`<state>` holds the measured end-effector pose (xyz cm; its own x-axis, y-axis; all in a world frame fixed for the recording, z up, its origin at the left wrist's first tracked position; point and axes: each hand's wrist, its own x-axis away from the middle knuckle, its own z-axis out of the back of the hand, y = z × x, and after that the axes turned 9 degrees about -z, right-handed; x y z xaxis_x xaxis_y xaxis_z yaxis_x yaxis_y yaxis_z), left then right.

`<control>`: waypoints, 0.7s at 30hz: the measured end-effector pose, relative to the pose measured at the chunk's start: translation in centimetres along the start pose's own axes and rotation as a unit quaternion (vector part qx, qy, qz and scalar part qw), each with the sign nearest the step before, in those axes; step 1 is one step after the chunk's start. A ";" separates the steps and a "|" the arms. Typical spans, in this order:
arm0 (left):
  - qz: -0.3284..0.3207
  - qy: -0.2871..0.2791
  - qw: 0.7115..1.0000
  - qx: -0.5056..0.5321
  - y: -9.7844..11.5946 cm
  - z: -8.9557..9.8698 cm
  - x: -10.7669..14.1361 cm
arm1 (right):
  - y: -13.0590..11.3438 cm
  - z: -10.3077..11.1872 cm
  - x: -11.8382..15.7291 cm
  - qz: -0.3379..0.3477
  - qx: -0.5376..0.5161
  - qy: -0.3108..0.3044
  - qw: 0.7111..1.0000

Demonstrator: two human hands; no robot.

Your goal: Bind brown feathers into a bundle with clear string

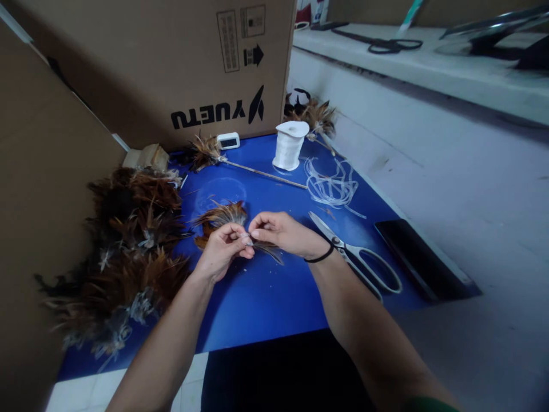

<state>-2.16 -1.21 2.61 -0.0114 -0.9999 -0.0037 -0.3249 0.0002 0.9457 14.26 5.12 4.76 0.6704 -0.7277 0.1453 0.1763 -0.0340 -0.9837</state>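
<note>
Over the blue table my left hand is closed, thumb against fingers, at the pale quill end of a bunch of brown feathers. The feathers fan out behind it. Right beside it, my right hand pinches something thin at the same spot; what it is stays too small to make out. A few grey feather tips stick out below the right hand. Scissors with white handles lie partly apart near my right wrist, which wears a black band.
Tied feather bunches are heaped on the left. Behind the hands are a feather-tipped stick, a white ribbon spool, clear plastic strips and a small white device. A black phone lies right; a cardboard box stands behind.
</note>
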 end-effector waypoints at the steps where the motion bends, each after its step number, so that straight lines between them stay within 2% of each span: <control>1: 0.001 0.000 1.000 0.000 0.0 0.0 0.0 | 0.0 0.1 0.0 -0.004 0.001 -0.003 1.000; 4: 0.008 0.003 1.000 -0.001 0.0 0.0 0.0 | 0.0 0.3 0.1 0.000 0.007 -0.008 1.000; 8: 0.009 0.002 1.000 0.004 0.1 -0.1 0.0 | 0.0 0.6 0.2 0.044 0.026 0.003 0.999; 11: 0.011 -0.007 1.000 0.006 0.2 -0.1 0.0 | 0.0 0.6 0.1 0.083 0.081 0.039 0.992; 14: 0.013 -0.015 1.000 0.006 0.2 -0.2 0.0 | 0.0 0.6 0.1 0.088 0.119 0.062 0.987; 21: 0.011 -0.034 0.999 0.000 0.2 -0.1 0.2 | -0.4 0.4 0.4 0.065 0.093 0.008 0.993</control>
<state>-2.11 -1.41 2.83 -0.0835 -0.9965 -0.0058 -0.3238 0.0217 0.9459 14.73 5.15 5.29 0.6851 -0.7283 0.0158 0.2212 0.1873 -0.9571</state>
